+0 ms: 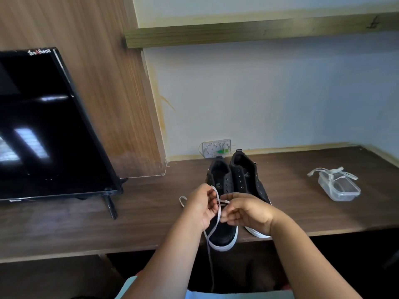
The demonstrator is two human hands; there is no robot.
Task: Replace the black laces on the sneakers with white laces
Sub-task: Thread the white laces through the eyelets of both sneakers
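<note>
I pinch the white lace in both hands, left hand and right hand, just above the sneakers; I'd even the ends, then feed the lowest eyelets first.

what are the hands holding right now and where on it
Both the left hand and right hand pinch one white lace partway along its length, above the sneakers; its end hangs below the desk edge.
</note>
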